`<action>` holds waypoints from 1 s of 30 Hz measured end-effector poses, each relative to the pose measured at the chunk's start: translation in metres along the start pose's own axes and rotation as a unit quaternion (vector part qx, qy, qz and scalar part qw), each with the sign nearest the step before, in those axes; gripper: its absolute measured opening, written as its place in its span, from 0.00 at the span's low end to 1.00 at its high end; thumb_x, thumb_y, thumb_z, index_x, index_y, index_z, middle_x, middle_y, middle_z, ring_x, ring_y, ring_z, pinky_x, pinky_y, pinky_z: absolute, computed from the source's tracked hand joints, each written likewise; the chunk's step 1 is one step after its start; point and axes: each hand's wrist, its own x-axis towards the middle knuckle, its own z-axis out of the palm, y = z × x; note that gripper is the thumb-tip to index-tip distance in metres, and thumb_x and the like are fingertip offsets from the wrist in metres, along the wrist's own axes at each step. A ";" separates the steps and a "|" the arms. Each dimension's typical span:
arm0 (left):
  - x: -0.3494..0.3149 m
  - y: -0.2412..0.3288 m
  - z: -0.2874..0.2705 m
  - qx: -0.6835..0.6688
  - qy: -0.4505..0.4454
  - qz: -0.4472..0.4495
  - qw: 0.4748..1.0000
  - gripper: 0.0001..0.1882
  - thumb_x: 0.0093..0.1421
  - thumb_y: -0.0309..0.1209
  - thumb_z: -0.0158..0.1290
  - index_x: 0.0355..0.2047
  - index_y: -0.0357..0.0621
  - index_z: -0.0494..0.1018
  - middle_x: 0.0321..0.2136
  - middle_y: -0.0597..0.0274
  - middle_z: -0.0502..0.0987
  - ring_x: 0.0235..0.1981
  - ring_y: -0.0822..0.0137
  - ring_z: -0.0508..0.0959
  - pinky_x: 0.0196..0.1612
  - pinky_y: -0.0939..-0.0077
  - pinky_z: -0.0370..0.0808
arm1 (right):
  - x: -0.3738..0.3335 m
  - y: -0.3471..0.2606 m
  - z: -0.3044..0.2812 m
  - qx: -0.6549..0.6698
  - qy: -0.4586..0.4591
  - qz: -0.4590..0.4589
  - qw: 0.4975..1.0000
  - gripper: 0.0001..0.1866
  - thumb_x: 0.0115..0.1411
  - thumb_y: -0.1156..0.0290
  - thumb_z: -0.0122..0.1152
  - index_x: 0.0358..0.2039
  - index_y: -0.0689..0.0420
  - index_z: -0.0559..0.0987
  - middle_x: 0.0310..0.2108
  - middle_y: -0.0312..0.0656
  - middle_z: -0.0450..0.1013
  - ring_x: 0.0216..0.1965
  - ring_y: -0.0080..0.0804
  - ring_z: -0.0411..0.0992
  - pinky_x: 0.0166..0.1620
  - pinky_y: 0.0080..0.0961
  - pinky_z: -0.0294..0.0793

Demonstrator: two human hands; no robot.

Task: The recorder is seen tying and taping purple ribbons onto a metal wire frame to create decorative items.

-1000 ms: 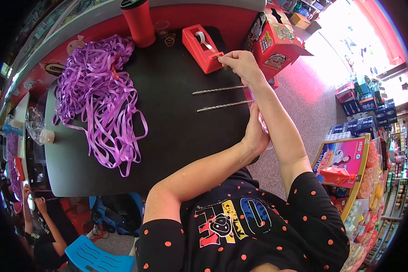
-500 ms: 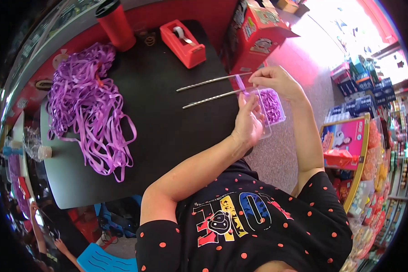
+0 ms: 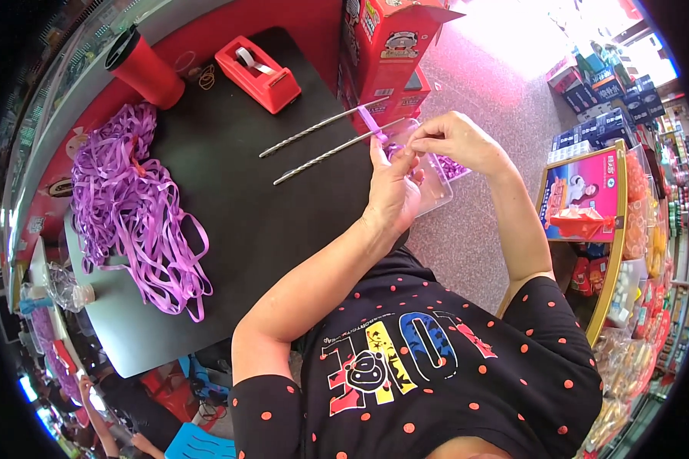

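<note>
Two long metal drill bits [image 3: 321,159] lie side by side at the right edge of the black table, spiral ends pointing left. A strip of purple ribbon [image 3: 370,121] spans their plain shanks. My left hand [image 3: 394,191] is closed beside the lower shank, with a bit of purple ribbon at its fingers. My right hand [image 3: 459,144] pinches right at the left fingertips; whatever sits in that pinch is hidden. Beneath both hands is a clear plastic box [image 3: 438,194] holding small purple ribbon pieces [image 3: 452,167], partly covered by the hands.
A large tangle of purple ribbon [image 3: 134,206] covers the left of the black table [image 3: 245,229]. Along the back stand a red tumbler [image 3: 149,73], rubber bands [image 3: 207,76] and a red tape dispenser [image 3: 260,76]. A red carton [image 3: 390,53] rises beyond the table's right edge.
My right hand has come down and left to meet the left fingertips. My left thumb and fingers have shifted at the ribbon. The whole view has swung, moving the table leftward in it.
</note>
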 end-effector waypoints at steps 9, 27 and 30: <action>0.005 -0.001 -0.007 0.007 -0.037 0.020 0.999 0.45 0.60 0.26 0.53 0.66 0.70 0.36 0.39 0.73 0.67 0.37 0.77 0.67 0.40 0.73 0.62 | -0.018 0.008 0.019 -0.001 0.134 -0.019 0.991 0.13 0.59 0.67 0.59 0.38 0.64 0.80 0.32 0.41 0.78 0.34 0.22 0.73 0.39 0.20 0.71; 0.001 -0.001 -0.001 -0.026 0.005 -0.012 1.000 0.47 0.58 0.26 0.54 0.66 0.71 0.36 0.42 0.71 0.66 0.40 0.74 0.66 0.47 0.67 0.60 | 0.045 0.000 -0.004 0.053 -0.006 -0.105 0.993 0.13 0.60 0.64 0.57 0.36 0.63 0.77 0.30 0.37 0.75 0.34 0.20 0.70 0.40 0.21 0.69; 0.003 -0.002 -0.004 -0.033 -0.026 -0.008 0.999 0.47 0.57 0.24 0.52 0.66 0.72 0.36 0.42 0.70 0.66 0.40 0.75 0.66 0.46 0.67 0.59 | 0.081 0.007 -0.001 0.069 -0.121 -0.089 0.986 0.14 0.59 0.63 0.57 0.37 0.61 0.77 0.31 0.40 0.75 0.34 0.23 0.71 0.40 0.24 0.70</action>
